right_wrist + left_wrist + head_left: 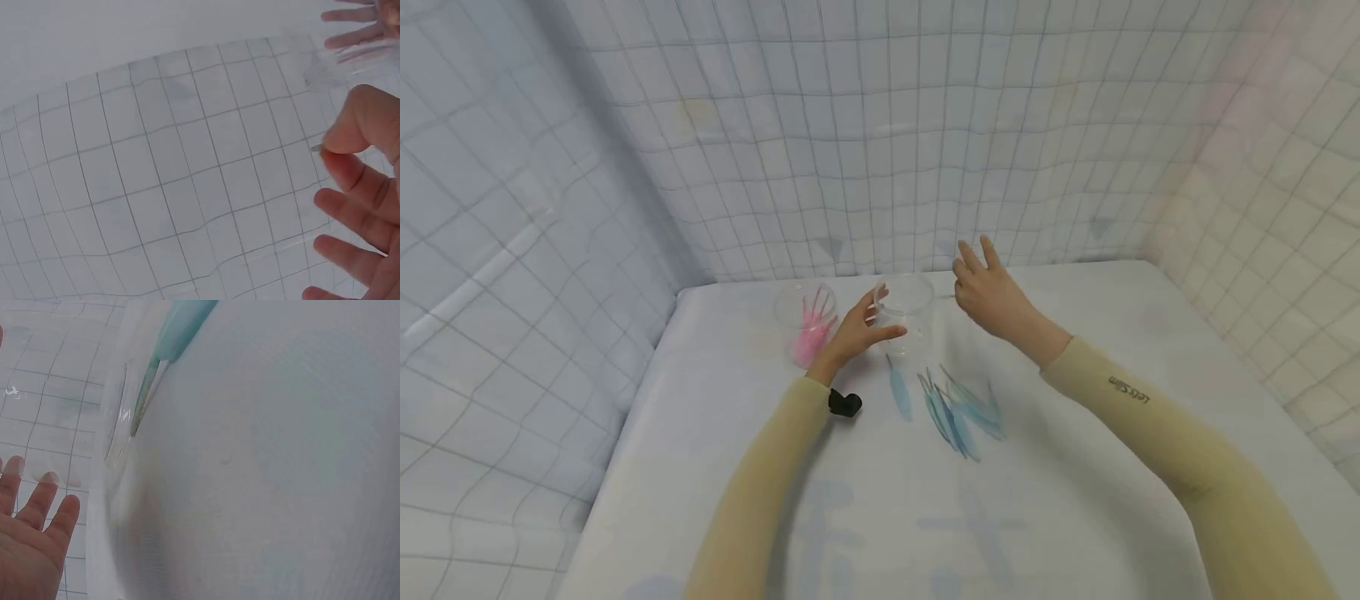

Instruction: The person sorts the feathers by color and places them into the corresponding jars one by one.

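Note:
In the head view, my left hand [856, 330] holds a clear cup [916, 325] from its left side, thumb at the near wall and fingers round the far side. My right hand [988, 296] is raised to the right of the cup. Its thumb and index finger pinch a thin stick-like piece whose small pale tip [316, 148] pokes out in the right wrist view; the rest is hidden. In front of the cup lies one light blue feather [900, 393], its stem pointing at the base. Several more blue feathers [955, 417] lie spread to its right.
Left of my left hand stands another clear cup [784, 310] with pink feathers [811, 342] inside, stems up. The white table [1075, 517] ends at a grid-patterned curtain [880, 150] behind, with similar cloth on both sides. A black wrist mount [846, 404] sits at my left cuff.

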`<action>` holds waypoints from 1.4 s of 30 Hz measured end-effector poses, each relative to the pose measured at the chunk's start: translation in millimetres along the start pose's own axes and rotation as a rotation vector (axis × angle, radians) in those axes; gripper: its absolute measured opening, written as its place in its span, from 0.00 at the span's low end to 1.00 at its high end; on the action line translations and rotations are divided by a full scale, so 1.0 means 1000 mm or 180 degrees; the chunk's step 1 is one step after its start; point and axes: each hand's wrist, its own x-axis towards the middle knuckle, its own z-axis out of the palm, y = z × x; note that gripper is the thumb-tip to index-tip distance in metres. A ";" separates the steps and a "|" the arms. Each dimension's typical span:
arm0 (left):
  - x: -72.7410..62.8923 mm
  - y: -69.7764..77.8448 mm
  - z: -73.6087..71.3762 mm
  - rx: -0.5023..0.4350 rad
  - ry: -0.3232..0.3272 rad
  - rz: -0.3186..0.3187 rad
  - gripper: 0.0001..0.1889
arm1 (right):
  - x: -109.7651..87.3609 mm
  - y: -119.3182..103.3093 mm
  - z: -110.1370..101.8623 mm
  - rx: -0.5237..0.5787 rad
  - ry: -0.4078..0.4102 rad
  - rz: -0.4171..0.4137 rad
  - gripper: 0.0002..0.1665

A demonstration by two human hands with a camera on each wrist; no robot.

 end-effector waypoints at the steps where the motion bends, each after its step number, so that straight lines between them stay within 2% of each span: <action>1: -0.001 0.000 -0.001 0.0001 -0.0009 -0.0017 0.49 | 0.007 0.004 0.001 -0.0079 -0.0070 0.0057 0.12; 4: -0.004 0.000 0.000 0.0009 -0.0027 -0.0063 0.50 | 0.028 0.007 0.003 -0.0318 -0.0376 0.0054 0.12; 8: -0.004 -0.002 0.000 0.0007 0.0008 -0.0054 0.50 | 0.050 0.001 0.004 -0.0661 -0.0804 -0.0122 0.15; 10: -0.004 -0.002 0.000 0.0001 0.0001 -0.0018 0.50 | 0.057 -0.002 0.005 -0.0748 -0.0903 -0.0167 0.16; 12: -0.003 -0.002 0.000 -0.0014 -0.0010 0.0030 0.50 | 0.061 -0.005 0.006 -0.0704 -0.0866 -0.0162 0.18; 14: -0.001 -0.004 0.003 -0.0061 -0.0013 0.0043 0.49 | 0.060 -0.007 0.008 -0.0478 -0.0712 -0.0111 0.20; 16: 0.000 -0.005 0.005 -0.0098 -0.0006 0.0057 0.48 | 0.056 -0.009 0.010 -0.0075 -0.0485 0.0036 0.21; 20: 0.001 -0.006 0.007 -0.0101 0.0010 0.0110 0.48 | 0.043 -0.021 0.011 0.0986 0.0061 0.0619 0.14; 23: 0.000 -0.006 0.006 -0.0061 0.0023 0.0130 0.49 | 0.032 -0.045 0.004 0.1630 0.0225 0.1029 0.11; 25: -0.001 -0.006 0.004 -0.0029 0.0059 0.0116 0.49 | 0.029 -0.066 -0.001 0.1861 0.0067 0.1163 0.14; 28: -0.001 -0.006 0.002 -0.0001 0.0122 0.0110 0.49 | 0.030 -0.097 -0.005 0.2004 -0.0472 0.1247 0.19; 31: -0.002 -0.004 0.001 -0.0001 0.0087 0.0102 0.50 | 0.035 -0.121 0.001 0.1994 -0.0925 0.1379 0.20; 34: -0.004 -0.001 0.002 -0.0009 0.0011 0.0057 0.49 | 0.040 -0.137 0.010 0.1967 -0.1198 0.1532 0.20; 38: -0.011 0.011 0.002 -0.0100 -0.0024 0.0064 0.48 | 0.043 -0.152 0.017 0.2003 -0.1355 0.1559 0.19; 42: -0.014 0.018 0.000 -0.0125 0.0040 0.0135 0.47 | 0.044 -0.157 0.019 0.1974 -0.1246 0.1558 0.15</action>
